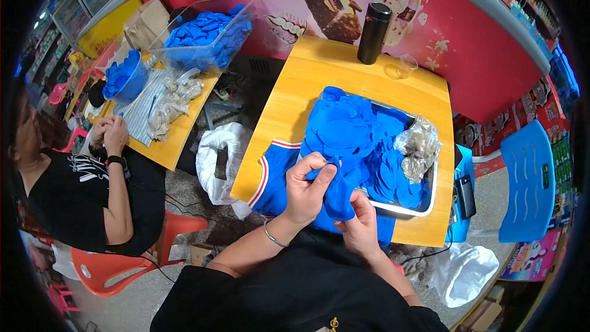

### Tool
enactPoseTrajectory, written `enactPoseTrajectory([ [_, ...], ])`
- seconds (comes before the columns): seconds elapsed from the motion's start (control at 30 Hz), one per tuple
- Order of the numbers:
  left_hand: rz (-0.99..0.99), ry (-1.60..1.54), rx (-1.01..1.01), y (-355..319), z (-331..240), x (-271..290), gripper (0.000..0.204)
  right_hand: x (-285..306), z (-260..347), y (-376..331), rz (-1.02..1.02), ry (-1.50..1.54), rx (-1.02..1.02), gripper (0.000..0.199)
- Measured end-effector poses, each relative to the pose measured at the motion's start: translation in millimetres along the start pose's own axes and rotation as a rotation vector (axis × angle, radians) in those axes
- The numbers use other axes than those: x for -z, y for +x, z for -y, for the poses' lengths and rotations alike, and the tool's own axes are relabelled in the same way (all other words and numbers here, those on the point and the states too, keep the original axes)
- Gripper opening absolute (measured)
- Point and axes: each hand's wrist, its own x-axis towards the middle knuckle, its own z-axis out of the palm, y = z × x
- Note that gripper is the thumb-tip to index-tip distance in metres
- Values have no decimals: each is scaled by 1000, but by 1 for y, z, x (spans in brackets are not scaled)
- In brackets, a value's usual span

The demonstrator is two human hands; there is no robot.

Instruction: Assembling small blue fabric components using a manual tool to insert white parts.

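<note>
Between my two hands is a blue fabric piece [339, 195], petal-like and folded. My left hand [307, 190] pinches its upper end between thumb and fingers; a silver bangle circles that wrist. Lower down, my right hand [361, 226] grips the piece's edge with closed fingertips. Just beyond my hands, many similar blue pieces [341, 124] are heaped in a shallow metal tray [424, 210]. A crumpled clear plastic bag [419, 147] with brownish contents lies on the tray's right side. Under my hands is a blue garment [275, 175] with red and white trim, partly hidden.
A black bottle [374, 34] and a clear plastic cup [402, 66] stand at the far side of the wooden table [289, 95]. To the left, a co-worker [92, 190] sits by another table with a clear bin [206, 34] of blue pieces. A blue chair [527, 184] stands right.
</note>
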Motion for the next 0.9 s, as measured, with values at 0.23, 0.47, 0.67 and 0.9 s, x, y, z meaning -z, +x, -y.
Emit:
enactPoseTrajectory([
  [0.23,32,76,34,4,-1,-4,15,3,1,4,-72,-73,28,10],
  [0.47,140,108,156,11,-5,-1,12,16,13,5,-125,-273,130,8],
  [0.67,152,187,38,22,0,16,17,23,17,-4,-84,-327,-16,9],
  [0.9,174,256,133,14,-11,8,17,33,18,-8,-21,-326,-43,11],
])
